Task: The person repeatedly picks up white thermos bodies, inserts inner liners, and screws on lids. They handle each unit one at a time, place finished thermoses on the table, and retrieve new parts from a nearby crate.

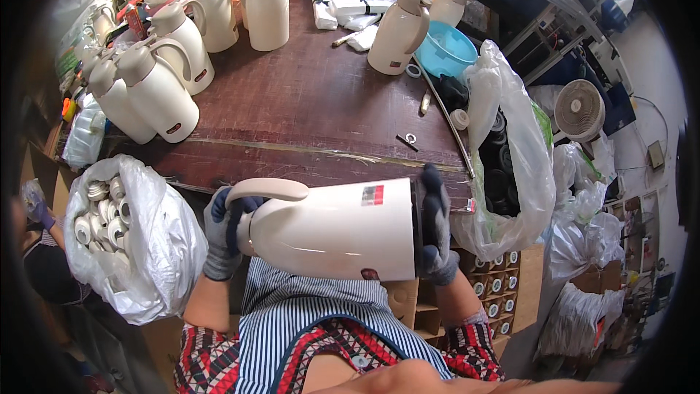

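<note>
A cream thermos jug (pixel 335 230) lies on its side in front of my apron, spout end to the left and handle on top. My left hand (pixel 232 226), in a grey and navy knit glove, is closed around its lid end below the handle. At the other end my right hand (pixel 435 226), gloved alike, presses against the jug's black base (pixel 417 228) with its fingers reaching up along it. Part of that palm is hidden by the base. A red and grey sticker shows on the jug's side.
More cream jugs (pixel 268 11) stand on the brown table (pixel 313 95). A bag of pale round parts (pixel 138 241) is at left; a bag of black parts (pixel 510 160) and a blue basin (pixel 446 49) are at right. Below it sits a partitioned carton (pixel 503 284). Another person's gloved hand (pixel 36 208) shows far left.
</note>
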Motion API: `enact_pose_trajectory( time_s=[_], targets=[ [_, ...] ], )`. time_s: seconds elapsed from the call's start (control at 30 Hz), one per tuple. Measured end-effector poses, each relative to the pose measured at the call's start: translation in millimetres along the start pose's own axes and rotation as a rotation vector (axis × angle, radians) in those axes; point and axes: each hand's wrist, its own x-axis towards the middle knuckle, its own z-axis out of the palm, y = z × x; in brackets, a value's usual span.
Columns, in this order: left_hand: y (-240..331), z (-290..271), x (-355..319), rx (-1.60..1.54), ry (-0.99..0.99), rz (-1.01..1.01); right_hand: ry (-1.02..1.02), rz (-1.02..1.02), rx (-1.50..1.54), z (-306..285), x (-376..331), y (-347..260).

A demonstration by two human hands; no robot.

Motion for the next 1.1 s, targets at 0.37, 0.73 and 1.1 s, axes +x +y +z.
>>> enact_pose_trajectory(
  time_s=[0.37,0.73,1.1],
  targets=[
    [5,-15,-15,0.226,0.130,0.076,0.062,0.601,0.299,22,-1,-34],
    [23,-26,-3,0.257,0.173,0.214,-0.072,0.511,0.011,-10,-21,-16],
    [40,-12,-20,0.399,-0.061,0.556,-0.085,0.750,0.288,14,-41,0]
  ],
)
